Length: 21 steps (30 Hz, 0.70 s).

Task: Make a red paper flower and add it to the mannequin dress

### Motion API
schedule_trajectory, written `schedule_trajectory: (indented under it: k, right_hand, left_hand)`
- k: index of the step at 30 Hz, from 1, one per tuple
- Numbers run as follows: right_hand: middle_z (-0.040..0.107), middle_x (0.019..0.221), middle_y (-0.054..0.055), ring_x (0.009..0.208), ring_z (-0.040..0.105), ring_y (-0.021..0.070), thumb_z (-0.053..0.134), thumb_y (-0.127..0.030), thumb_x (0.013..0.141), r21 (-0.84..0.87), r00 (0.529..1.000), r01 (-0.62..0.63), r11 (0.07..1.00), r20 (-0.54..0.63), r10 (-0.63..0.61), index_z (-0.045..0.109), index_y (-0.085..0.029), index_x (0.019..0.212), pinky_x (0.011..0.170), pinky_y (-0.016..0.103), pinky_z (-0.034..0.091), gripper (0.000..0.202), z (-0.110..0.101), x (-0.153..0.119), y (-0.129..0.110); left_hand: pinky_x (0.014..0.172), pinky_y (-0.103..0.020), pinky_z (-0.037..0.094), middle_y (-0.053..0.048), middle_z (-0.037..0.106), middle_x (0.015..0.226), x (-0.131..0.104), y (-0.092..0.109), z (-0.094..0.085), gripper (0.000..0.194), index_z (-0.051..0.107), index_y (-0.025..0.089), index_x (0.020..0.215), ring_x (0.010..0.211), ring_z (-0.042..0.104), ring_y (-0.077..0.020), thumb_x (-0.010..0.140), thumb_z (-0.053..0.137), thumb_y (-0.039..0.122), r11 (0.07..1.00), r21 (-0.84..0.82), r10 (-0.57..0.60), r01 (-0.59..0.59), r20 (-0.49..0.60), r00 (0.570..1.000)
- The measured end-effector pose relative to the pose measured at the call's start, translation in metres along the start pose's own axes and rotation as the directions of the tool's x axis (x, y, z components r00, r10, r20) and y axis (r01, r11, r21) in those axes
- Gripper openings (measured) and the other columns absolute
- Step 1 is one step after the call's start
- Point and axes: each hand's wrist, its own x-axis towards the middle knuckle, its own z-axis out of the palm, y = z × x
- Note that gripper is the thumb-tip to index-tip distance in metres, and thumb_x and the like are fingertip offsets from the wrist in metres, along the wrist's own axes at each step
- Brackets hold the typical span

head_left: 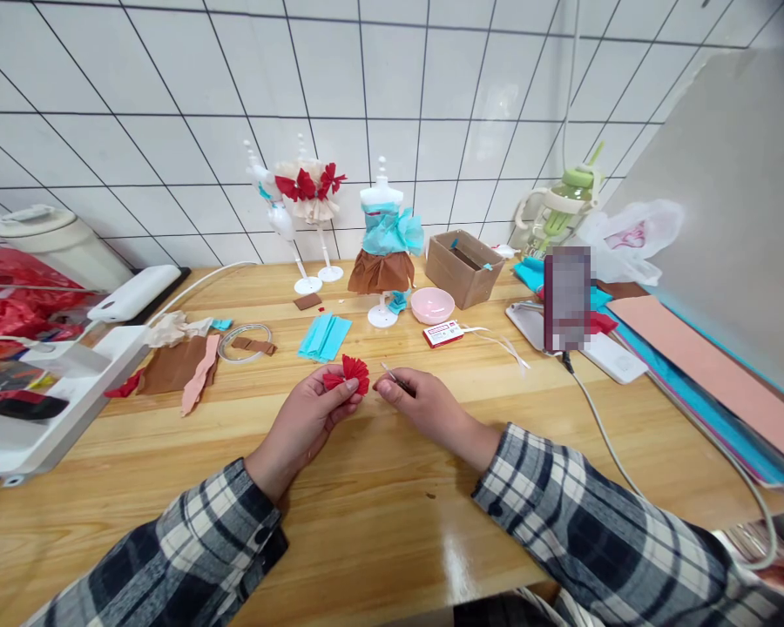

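Note:
My left hand pinches a pleated piece of red crepe paper, which fans out above the thumb. Just to its right, my right hand is closed on a small tool with a thin metal tip; most of it is hidden in the fingers, so its kind is unclear. The tip points toward the red paper, with a small gap between. Beyond the hands lies a folded piece of turquoise crepe paper. A white mini dress form wearing a turquoise top and brown skirt stands farther back.
Two more dress forms stand by the tiled wall. A pink bowl, a cardboard box and a small labelled box are right of centre. A phone stands at right. Left are a tape roll, brown paper scraps and a power strip.

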Motion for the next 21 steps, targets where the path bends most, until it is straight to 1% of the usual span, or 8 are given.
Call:
schedule_trajectory:
  k: [2, 3, 5, 7, 9, 13, 16, 21]
  right_hand:
    - [0.048, 0.060, -0.005, 0.056, 0.042, 0.0096, 0.054, -0.051, 0.081, 0.057, 0.998, -0.050, 0.997, -0.036, 0.052, 0.066, -0.018, 0.098, 0.053, 0.021, 0.032, 0.039, 0.0023, -0.0005, -0.0011]
    - [0.044, 0.058, -0.006, 0.054, 0.040, 0.0090, 0.057, -0.049, 0.079, 0.075, 0.996, -0.071, 0.995, -0.046, 0.075, 0.066, -0.018, 0.098, 0.051, 0.021, 0.030, 0.037, 0.0030, -0.0007, -0.0016]
    - [0.042, 0.056, -0.006, 0.053, 0.038, 0.0083, 0.060, -0.042, 0.076, 0.099, 0.994, -0.093, 0.991, -0.051, 0.099, 0.066, -0.017, 0.092, 0.050, 0.021, 0.028, 0.030, 0.0041, -0.0009, -0.0020]
    - [0.044, 0.058, -0.006, 0.054, 0.039, 0.0081, 0.061, -0.037, 0.075, 0.124, 0.994, -0.095, 0.988, -0.047, 0.101, 0.066, -0.016, 0.086, 0.051, 0.020, 0.029, 0.024, 0.0051, -0.0007, -0.0017]
    - [0.047, 0.060, -0.005, 0.056, 0.040, 0.0083, 0.061, -0.036, 0.075, 0.147, 0.994, -0.098, 0.984, -0.043, 0.105, 0.065, -0.015, 0.083, 0.053, 0.021, 0.031, 0.023, 0.0060, -0.0001, -0.0010]
    - [0.054, 0.065, -0.003, 0.058, 0.042, 0.0090, 0.061, -0.037, 0.073, 0.191, 0.991, -0.115, 0.975, -0.050, 0.126, 0.065, -0.015, 0.083, 0.057, 0.022, 0.035, 0.024, 0.0072, 0.0008, 0.0000]
    - [0.054, 0.065, -0.003, 0.058, 0.042, 0.0092, 0.062, -0.037, 0.072, 0.189, 0.988, -0.133, 0.973, -0.058, 0.146, 0.064, -0.014, 0.080, 0.057, 0.022, 0.034, 0.024, 0.0061, 0.0012, 0.0001]
    - [0.054, 0.064, -0.003, 0.059, 0.043, 0.0095, 0.061, -0.033, 0.073, 0.174, 0.988, -0.125, 0.977, -0.064, 0.138, 0.063, -0.014, 0.077, 0.057, 0.022, 0.034, 0.020, 0.0032, 0.0024, 0.0012]
  left_hand:
    - [0.062, -0.018, 0.048, 0.001, 0.068, 0.081, 0.0000, -0.0011, 0.0009, 0.026, 0.064, 0.017, 0.089, 0.064, 0.059, -0.0070, 0.067, 0.077, 0.023, 0.999, 0.040, 0.006, -0.006, 0.018, 1.000]
    - [0.063, -0.019, 0.048, 0.001, 0.068, 0.080, -0.0002, -0.0019, 0.0015, 0.025, 0.064, 0.017, 0.087, 0.065, 0.059, -0.0079, 0.066, 0.077, 0.023, 0.998, 0.067, 0.015, -0.017, 0.027, 1.000]
    - [0.066, -0.021, 0.048, 0.000, 0.068, 0.080, -0.0008, -0.0036, 0.0023, 0.024, 0.064, 0.017, 0.085, 0.068, 0.060, -0.0101, 0.066, 0.077, 0.025, 0.993, 0.111, 0.035, -0.040, 0.043, 0.998]
    - [0.068, -0.023, 0.047, 0.000, 0.069, 0.082, -0.0014, -0.0048, 0.0026, 0.023, 0.064, 0.017, 0.085, 0.071, 0.061, -0.0121, 0.068, 0.076, 0.028, 0.991, 0.126, 0.042, -0.050, 0.068, 0.997]
    - [0.070, -0.025, 0.047, -0.001, 0.070, 0.086, -0.0015, -0.0057, 0.0022, 0.025, 0.064, 0.018, 0.088, 0.073, 0.062, -0.0140, 0.069, 0.075, 0.030, 0.987, 0.143, 0.055, -0.068, 0.096, 0.994]
    - [0.076, -0.028, 0.046, -0.001, 0.070, 0.091, 0.0002, -0.0078, 0.0012, 0.036, 0.062, 0.019, 0.091, 0.080, 0.063, -0.0177, 0.061, 0.080, 0.026, 0.959, 0.260, 0.092, -0.115, 0.098, 0.991]
    - [0.076, -0.030, 0.045, -0.002, 0.070, 0.090, 0.0019, -0.0094, 0.0003, 0.037, 0.060, 0.018, 0.092, 0.079, 0.063, -0.0181, 0.062, 0.080, 0.027, 0.943, 0.316, 0.073, -0.100, 0.095, 0.993]
    - [0.076, -0.030, 0.045, -0.005, 0.069, 0.096, 0.0017, -0.0079, -0.0012, 0.040, 0.060, 0.016, 0.098, 0.083, 0.062, -0.0190, 0.065, 0.078, 0.030, 0.935, 0.342, 0.045, -0.095, 0.149, 0.988]
